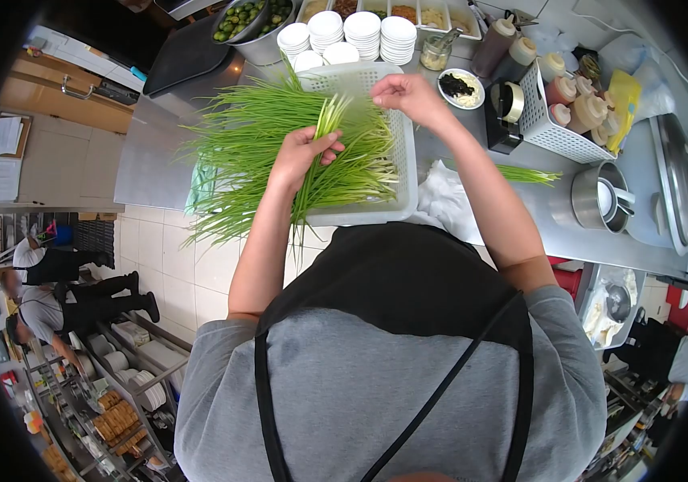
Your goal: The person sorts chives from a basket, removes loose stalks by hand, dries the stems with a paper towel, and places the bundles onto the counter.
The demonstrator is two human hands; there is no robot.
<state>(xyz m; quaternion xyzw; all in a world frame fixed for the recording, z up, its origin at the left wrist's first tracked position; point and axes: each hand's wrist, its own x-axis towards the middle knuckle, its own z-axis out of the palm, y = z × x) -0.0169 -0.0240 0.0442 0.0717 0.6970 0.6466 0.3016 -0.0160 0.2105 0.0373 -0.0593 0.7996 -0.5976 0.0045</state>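
Observation:
My left hand [305, 154] is closed around a small bunch of chives [332, 116], their pale ends pointing up. Under it, a large heap of long green chives [239, 132] fills a white perforated plastic basket [406, 161] and spills over its left side. My right hand [410, 96] hovers above the basket's right rim, thumb and fingers pinched together. Whatever may be between those fingertips is too small to make out. A few separate chives [521, 173] lie on the steel counter [493, 210] beyond my right forearm, near a crumpled white cloth [447, 201].
Stacks of small white dishes [362, 32] stand behind the basket. To the right are a bowl [461, 88] of dark and pale food, a tape dispenser [506, 112], a white crate [549, 104] of sauce bottles and a steel pot [601, 197]. People [47, 305] work at the far left.

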